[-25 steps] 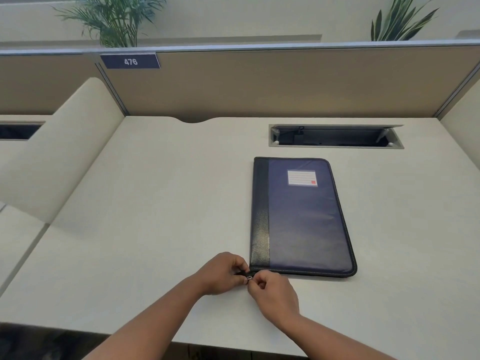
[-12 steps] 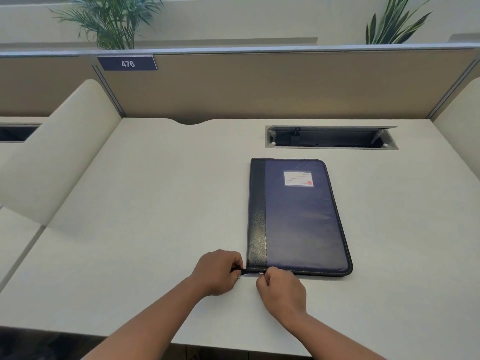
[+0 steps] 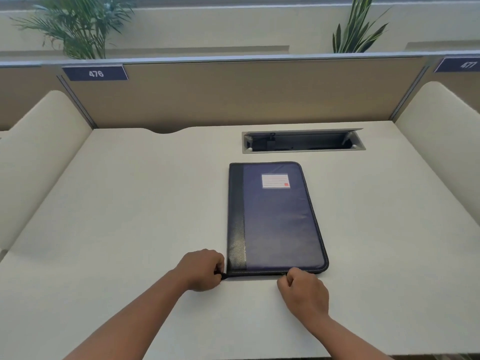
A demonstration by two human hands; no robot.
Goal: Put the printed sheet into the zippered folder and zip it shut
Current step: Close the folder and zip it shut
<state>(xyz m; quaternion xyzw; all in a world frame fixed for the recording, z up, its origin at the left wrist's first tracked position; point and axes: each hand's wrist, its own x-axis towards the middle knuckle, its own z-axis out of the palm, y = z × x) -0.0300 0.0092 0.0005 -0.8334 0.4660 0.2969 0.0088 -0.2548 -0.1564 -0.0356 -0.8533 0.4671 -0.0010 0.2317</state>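
Left hand: left hand [image 3: 201, 270] curled into a loose fist on the desk, just off the folder's near left corner, fingers pinched on a short black tab [image 3: 224, 275] that sticks out from that corner.
Right hand: right hand [image 3: 302, 291] closed tight, knuckles up, pressed against the folder's near edge toward its right corner; thumb and forefinger meet right at the zipper line, though whatever they pinch is too small to make out.
Forearms: both bare, reaching in from the near edge of the desk and angling toward the folder's near edge.
Folder: folder [image 3: 276, 219] lying flat and closed on the desk, dark blue cover with a black strip [image 3: 237, 216] down its left side and pale stitching round the rim; long side runs away from the hands.
Zipper: runs along the folder's near edge between the two hands; how far it is closed I cannot tell.
Sheet: not visible; nothing shows outside the folder.
Label: white lined label [image 3: 275, 181] with a small red mark, on the folder's far half.
Desk: pale desk [image 3: 130, 203], bare to the left and right of the folder.
Cable tray: open metal slot [image 3: 302, 142] sunk into the desk just beyond the folder's far edge.
Partition: tan partition [image 3: 233, 94] beyond the slot, with a blue plate [image 3: 95, 73] reading 476 up to the folder's far left.
Plants: two plants [image 3: 78, 24] behind the partition.
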